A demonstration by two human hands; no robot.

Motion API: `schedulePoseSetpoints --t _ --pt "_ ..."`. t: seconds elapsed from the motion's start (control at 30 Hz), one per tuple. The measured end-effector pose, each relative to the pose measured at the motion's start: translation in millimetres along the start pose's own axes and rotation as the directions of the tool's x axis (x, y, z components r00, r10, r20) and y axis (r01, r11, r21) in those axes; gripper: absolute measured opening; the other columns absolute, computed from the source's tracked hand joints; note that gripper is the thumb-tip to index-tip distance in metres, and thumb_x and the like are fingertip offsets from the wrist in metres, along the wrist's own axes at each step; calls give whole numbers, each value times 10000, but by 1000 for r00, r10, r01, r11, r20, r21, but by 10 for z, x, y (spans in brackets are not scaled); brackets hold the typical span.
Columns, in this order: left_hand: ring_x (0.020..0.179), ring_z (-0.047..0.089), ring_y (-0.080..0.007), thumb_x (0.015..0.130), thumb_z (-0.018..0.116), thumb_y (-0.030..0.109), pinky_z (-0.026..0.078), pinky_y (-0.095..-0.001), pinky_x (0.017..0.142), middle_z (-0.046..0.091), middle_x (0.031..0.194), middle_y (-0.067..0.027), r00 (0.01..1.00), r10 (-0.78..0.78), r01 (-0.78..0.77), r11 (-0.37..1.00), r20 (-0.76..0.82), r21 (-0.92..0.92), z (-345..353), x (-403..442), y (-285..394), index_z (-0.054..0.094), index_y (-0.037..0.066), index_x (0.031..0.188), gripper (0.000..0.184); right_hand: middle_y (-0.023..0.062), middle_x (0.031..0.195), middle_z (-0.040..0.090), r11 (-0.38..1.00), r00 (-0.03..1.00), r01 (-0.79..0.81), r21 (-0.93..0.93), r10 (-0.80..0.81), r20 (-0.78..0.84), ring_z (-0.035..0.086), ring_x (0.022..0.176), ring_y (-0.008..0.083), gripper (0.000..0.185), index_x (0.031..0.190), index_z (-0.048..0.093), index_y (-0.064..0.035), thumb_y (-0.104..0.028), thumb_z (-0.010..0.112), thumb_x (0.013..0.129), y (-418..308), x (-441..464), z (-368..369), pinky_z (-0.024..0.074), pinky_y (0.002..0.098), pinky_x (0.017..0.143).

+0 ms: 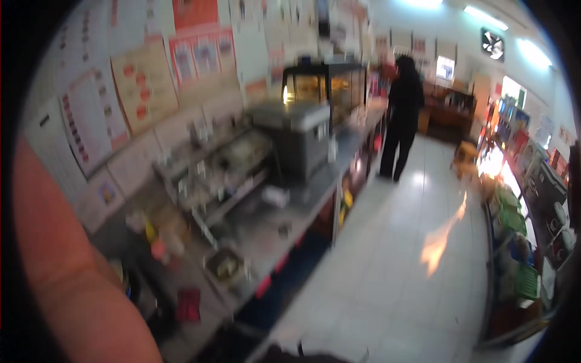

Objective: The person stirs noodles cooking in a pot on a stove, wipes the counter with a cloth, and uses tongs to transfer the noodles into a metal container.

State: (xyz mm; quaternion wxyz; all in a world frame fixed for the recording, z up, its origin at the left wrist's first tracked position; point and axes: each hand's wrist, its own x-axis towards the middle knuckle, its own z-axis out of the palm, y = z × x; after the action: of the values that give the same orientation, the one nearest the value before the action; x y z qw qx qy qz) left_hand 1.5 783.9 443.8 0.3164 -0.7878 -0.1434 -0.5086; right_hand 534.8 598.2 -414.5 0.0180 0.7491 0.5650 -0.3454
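Note:
A large blurred part of what looks like my left hand or arm fills the left edge, very close to the camera. Its fingers cannot be made out, so whether it holds anything is hidden. Behind it runs a steel counter along the wall. Closest to that arm on the counter are a dark red item and a small square tray with pale contents. My right hand is out of the picture.
A grey cooler box stands on the counter before a lit glass display case. A person in dark clothes stands in the tiled aisle. Green baskets line the right-hand shelf, and a wooden stool is farther back.

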Motion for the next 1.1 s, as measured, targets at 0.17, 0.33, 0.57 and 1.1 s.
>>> schedulePoseSetpoints --t 0.17,0.33,0.57,1.1 --pt "1186 462 -228 934 721 398 357 -407 1054 493 1285 -94 997 -71 70 996 -19 -53 -49 -173 -108 443 45 1381 634 190 1253 701 992 999 -20 123 16 33 657 1179 358 487 1291 670 -74 -376 721 912 -312 -519 -102 468 441 1064" --pt "1149 472 -214 952 711 373 369 -401 1032 502 1248 -78 984 -153 141 983 -97 -117 -264 -480 -84 449 51 1361 582 191 1221 698 824 843 516 -234 -440 311 669 1077 327 467 1324 621 -43 -278 703 929 21 -143 216 496 447 968" --pt "869 590 -171 938 733 450 485 -347 770 620 926 -55 145 -973 919 199 178 341 -507 -3470 170 645 83 1073 400 160 1073 725 861 982 -173 479 115 149 696 803 208 477 1345 577 -23 -190 702 916 -1504 -733 -887 563 369 698" --pt "987 690 -460 850 737 365 536 -522 883 711 1053 -241 -486 -864 634 -453 -132 627 -674 -5497 1154 382 39 1232 615 161 1227 711 841 825 488 233 -532 191 714 1058 323 472 1345 614 -78 -289 704 933 -4722 186 -1739 558 433 932"
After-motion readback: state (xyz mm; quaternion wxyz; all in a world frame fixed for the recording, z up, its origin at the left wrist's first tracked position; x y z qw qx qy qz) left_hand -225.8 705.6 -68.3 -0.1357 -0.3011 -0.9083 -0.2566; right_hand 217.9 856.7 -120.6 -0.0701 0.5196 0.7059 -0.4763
